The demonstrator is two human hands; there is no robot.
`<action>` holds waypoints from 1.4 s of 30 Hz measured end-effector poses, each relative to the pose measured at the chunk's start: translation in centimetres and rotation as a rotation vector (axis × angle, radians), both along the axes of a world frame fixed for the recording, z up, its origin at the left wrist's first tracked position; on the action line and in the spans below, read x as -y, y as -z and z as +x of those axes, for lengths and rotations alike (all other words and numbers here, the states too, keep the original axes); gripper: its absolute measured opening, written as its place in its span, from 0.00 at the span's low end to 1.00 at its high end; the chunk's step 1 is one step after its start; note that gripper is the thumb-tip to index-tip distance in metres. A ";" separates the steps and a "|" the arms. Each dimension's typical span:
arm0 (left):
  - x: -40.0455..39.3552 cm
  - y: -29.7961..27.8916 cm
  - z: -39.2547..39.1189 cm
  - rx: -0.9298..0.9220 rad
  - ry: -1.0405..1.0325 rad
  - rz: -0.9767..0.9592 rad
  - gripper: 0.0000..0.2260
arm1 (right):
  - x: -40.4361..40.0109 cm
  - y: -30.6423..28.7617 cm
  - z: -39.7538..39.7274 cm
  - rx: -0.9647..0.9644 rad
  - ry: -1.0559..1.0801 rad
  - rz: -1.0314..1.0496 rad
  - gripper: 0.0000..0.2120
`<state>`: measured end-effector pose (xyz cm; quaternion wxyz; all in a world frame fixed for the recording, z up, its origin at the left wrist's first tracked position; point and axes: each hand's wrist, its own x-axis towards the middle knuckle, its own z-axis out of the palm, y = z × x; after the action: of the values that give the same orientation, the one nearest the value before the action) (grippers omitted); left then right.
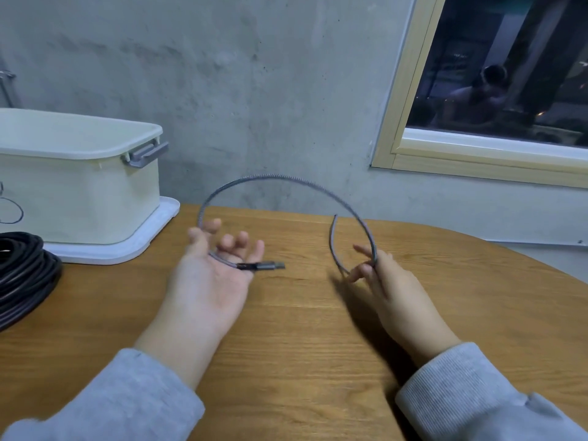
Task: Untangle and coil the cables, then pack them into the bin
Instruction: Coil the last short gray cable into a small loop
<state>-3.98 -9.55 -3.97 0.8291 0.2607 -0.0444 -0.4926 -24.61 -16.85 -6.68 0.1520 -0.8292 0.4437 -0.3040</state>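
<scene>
At mid-frame a grey braided cable (286,181) arched between the hands, its plug lying across the upturned, loosely spread left hand (213,275) while the right hand (381,278) pinched it, with the cream bin (79,192) and black coil (22,275) at left.

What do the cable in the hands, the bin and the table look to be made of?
Braided USB cable: grey woven sleeve, probably nylon, judging by its fine herringbone texture; the plug has a dull metal-looking shell. Bin: cream plastic, matt, with moulded rim and a grey clip handle. Table: wood or wood-look laminate, visible grain, satin sheen; which one cannot be told.
</scene>
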 end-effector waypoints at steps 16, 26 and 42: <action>-1.5 2.3 -4.8 0.424 0.509 0.036 0.14 | -3.4 -1.3 3.1 0.331 -0.367 0.129 0.15; -1.3 2.9 -5.1 0.623 0.521 0.088 0.23 | -3.5 -1.3 3.9 0.453 -0.100 0.093 0.11; -0.7 3.4 -1.0 2.187 -0.489 -0.028 0.13 | -3.8 -1.0 3.1 0.010 -0.241 0.007 0.25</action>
<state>-4.99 -8.81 -7.39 0.4214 0.5457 -0.7020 0.1782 -21.52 -13.10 -5.65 0.1924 -0.8744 0.3412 -0.2862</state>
